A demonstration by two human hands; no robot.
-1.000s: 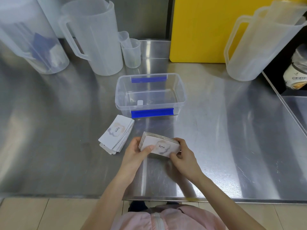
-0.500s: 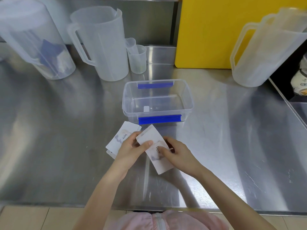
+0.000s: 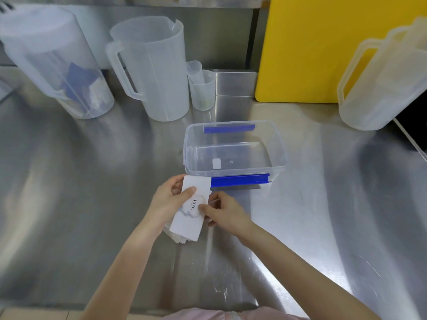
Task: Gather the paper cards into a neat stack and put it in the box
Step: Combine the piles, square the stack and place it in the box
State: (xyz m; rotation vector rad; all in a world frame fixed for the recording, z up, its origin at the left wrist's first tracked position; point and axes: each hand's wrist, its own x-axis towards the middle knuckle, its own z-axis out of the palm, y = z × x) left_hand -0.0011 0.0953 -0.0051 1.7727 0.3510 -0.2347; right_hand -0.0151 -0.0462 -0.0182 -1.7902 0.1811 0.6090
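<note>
hands (image 3: 198,204) holding cards (image 3: 189,218), steel counter (image 3: 92,204)

table (image 3: 92,204): brushed steel, soft glare | back wall (image 3: 219,38): steel panel | yellow board (image 3: 312,49): leaning upright at the back | floor (image 3: 34,314): beige tiles

The white paper cards (image 3: 190,212) have a soft grey-blue swirl and the black word "love," on top. The see-through plastic box (image 3: 234,150) has two bright blue clips. The shiny steel bench (image 3: 92,192) is silver-grey. A flat plastic board (image 3: 323,49) is bright yellow. The tall plastic jugs (image 3: 151,68) are milky white.
</note>
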